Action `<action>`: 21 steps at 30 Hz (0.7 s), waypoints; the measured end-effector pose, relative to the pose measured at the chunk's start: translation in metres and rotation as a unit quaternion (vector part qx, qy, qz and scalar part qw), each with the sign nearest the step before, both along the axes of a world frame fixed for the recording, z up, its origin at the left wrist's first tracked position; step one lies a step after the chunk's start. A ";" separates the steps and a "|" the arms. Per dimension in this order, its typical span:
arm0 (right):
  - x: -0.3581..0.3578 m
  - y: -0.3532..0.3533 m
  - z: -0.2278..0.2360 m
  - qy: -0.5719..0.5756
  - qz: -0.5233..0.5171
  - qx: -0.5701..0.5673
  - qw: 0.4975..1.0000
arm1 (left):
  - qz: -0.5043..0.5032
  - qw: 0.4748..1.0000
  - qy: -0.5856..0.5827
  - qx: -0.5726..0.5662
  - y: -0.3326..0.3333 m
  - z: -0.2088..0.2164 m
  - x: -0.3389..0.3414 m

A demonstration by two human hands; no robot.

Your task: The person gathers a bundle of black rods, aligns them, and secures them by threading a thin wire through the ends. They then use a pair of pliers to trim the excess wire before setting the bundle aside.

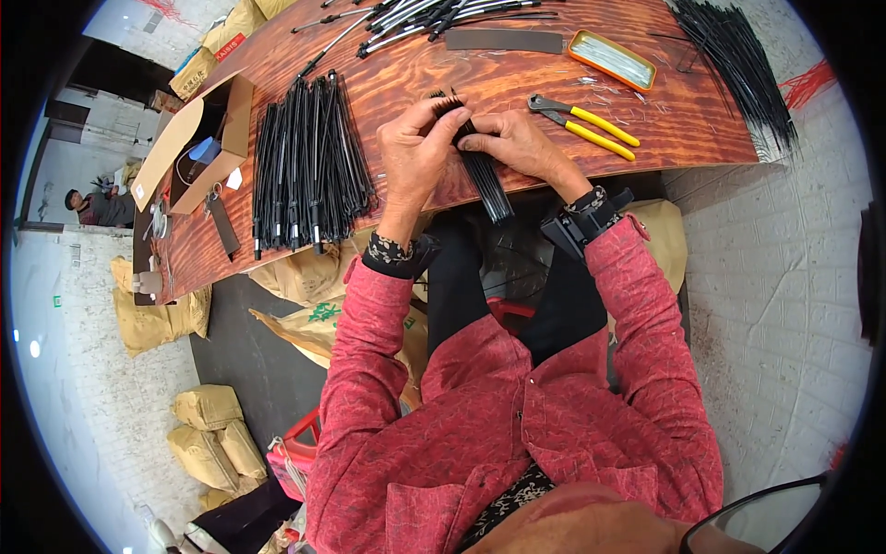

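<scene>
Between my two hands is a small bundle of thin black rods (486, 189), its lower ends reaching past the front edge of the table. My left hand (413, 138) is closed around the upper part, thumb pressed against the rods. My right hand (519, 146) pinches the same bundle from the other side, with thumb and fingers bent. Fine pointed tips show above my fingers. To the right lie end-cutting pliers (591, 129) with yellow handles. Beyond them sits an orange-rimmed tray (574, 48) of thin silvery pins, with loose pins scattered beside it.
On the wood-patterned table (406, 78), a pile of black rods with silvery ends (309, 157) lies left. More rods (429, 17) lie at the back, near a dark flat strip (504, 40). Black rods (738, 69) cover the right end. An open cardboard box (231, 138) stands left.
</scene>
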State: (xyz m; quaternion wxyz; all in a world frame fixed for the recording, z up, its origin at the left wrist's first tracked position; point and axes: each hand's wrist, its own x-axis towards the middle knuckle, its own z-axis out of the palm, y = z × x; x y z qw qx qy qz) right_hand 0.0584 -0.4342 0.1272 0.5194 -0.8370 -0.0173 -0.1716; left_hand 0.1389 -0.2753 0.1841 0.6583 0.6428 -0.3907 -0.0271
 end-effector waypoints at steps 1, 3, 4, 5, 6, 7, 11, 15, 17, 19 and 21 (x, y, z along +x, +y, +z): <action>-0.001 0.003 0.001 -0.003 -0.006 0.007 1.000 | 0.001 1.000 0.000 0.000 0.000 -0.001 0.001; -0.003 0.007 0.003 -0.010 -0.017 0.020 1.000 | -0.006 1.000 0.001 0.001 0.001 -0.003 0.005; -0.005 0.009 0.005 -0.010 -0.016 0.020 1.000 | -0.010 1.000 0.002 0.002 0.001 -0.004 0.006; -0.009 0.009 0.009 -0.017 -0.019 0.025 0.999 | -0.010 1.000 0.003 0.001 0.001 -0.003 0.005; -0.013 0.009 0.012 -0.025 -0.022 0.030 0.999 | -0.023 1.000 -0.002 0.008 0.002 -0.001 0.003; -0.016 0.009 0.013 -0.033 -0.025 0.035 0.999 | -0.035 0.999 -0.007 0.015 0.003 0.002 0.001; -0.018 0.009 0.016 -0.006 -0.043 -0.002 0.999 | -0.035 0.999 -0.011 0.012 0.005 0.004 -0.001; -0.034 0.007 0.026 -0.051 -0.063 -0.113 0.990 | -0.038 0.999 -0.001 0.000 0.004 0.005 -0.004; -0.050 -0.010 0.031 -0.091 -0.116 -0.188 0.971 | -0.039 0.999 0.006 -0.008 0.007 0.007 -0.002; -0.076 -0.035 0.032 -0.166 -0.210 -0.329 0.905 | -0.028 0.999 -0.027 0.010 0.006 0.005 0.002; -0.098 -0.054 0.026 -0.129 -0.215 -0.337 0.908 | -0.037 0.998 -0.040 0.008 -0.002 0.003 0.004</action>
